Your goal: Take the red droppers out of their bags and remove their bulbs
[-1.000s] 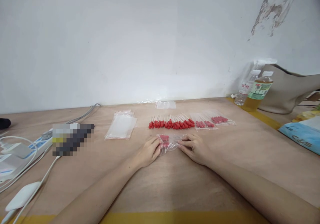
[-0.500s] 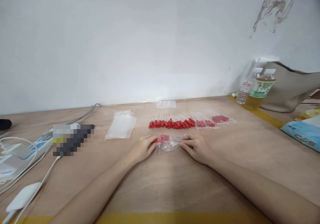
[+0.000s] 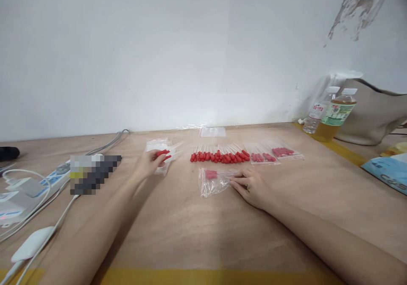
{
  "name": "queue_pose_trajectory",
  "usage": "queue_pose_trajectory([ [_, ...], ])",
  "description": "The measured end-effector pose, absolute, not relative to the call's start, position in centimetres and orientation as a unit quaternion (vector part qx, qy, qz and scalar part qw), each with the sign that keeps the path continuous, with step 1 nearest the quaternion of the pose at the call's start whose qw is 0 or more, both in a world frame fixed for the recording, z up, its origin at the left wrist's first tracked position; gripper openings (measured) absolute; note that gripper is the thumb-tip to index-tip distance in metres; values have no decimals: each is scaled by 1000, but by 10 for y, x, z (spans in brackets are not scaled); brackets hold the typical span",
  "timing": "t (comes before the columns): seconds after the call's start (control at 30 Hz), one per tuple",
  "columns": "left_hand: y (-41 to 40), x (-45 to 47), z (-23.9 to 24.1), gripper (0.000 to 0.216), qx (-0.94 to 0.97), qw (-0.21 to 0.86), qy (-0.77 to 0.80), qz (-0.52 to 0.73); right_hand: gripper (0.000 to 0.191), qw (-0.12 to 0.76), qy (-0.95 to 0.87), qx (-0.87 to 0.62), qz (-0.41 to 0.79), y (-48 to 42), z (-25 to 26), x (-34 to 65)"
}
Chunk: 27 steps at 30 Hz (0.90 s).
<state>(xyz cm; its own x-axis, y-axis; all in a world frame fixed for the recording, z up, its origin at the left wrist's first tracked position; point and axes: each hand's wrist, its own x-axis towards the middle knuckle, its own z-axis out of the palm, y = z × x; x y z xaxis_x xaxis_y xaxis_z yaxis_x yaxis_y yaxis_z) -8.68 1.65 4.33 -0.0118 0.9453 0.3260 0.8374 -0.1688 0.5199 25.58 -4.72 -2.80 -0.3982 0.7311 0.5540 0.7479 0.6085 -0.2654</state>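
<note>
My left hand (image 3: 146,164) is closed on two or three red-tipped sticks (image 3: 165,153), held over the stack of empty clear bags (image 3: 158,146) left of centre. My right hand (image 3: 251,186) rests on the table with its fingertips pinching the edge of a clear zip bag (image 3: 213,181) that has red-tipped sticks inside. Just beyond that bag lies a loose row of red-tipped sticks (image 3: 219,156). To the right of the row lie two filled bags (image 3: 273,153).
A power strip (image 3: 51,179), white chargers and cables lie at the left. Two bottles (image 3: 330,113) and a beige bag (image 3: 372,113) stand at the back right. A blue packet (image 3: 386,172) is at the right edge. Yellow tape marks the table's front edge (image 3: 203,276).
My left hand let go of the zip bag and moved left to the stack of empty bags, with red-tipped sticks in it. My right hand stayed on the bag.
</note>
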Motion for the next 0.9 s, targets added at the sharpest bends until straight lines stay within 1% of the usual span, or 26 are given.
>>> queue_pose_trajectory([
  [0.07, 27, -67, 37, 23, 713, 33, 643, 276, 24, 322, -840, -437, -20, -47, -28, 256],
  [0.13, 35, -48, 31, 20, 724, 4, 643, 249, 24, 319, -841, -435, -24, -48, -27, 256],
  [0.3, 37, -23, 21, 17, 751, -24, 632, 190, 24, 312, -840, -444, -26, -50, -26, 255],
  [0.37, 32, -22, 17, 23, 759, -30, 623, 188, 24, 308, -839, -447, -26, -50, -26, 255],
  [0.43, 27, -24, 13, 36, 764, -34, 608, 215, 25, 307, -839, -450, -27, -50, -26, 255],
  [0.47, 25, -24, 10, 39, 764, -31, 600, 236, 25, 306, -838, -450, -28, -49, -26, 255],
  [0.53, 24, -25, 3, 36, 761, -14, 585, 280, 25, 306, -837, -452, -30, -49, -27, 254],
  [0.63, 28, -25, -4, 23, 756, 22, 564, 330, 25, 307, -837, -452, -31, -49, -27, 254],
  [0.73, 32, -24, -6, 17, 763, 40, 546, 344, 25, 309, -838, -450, -26, -49, -27, 254],
  [0.83, 28, -22, -3, 23, 764, 24, 532, 364, 25, 318, -835, -449, -18, -49, -27, 254],
  [0.9, 20, -21, -2, 21, 767, -13, 501, 401, 27, 330, -829, -450, -9, -49, -27, 255],
])
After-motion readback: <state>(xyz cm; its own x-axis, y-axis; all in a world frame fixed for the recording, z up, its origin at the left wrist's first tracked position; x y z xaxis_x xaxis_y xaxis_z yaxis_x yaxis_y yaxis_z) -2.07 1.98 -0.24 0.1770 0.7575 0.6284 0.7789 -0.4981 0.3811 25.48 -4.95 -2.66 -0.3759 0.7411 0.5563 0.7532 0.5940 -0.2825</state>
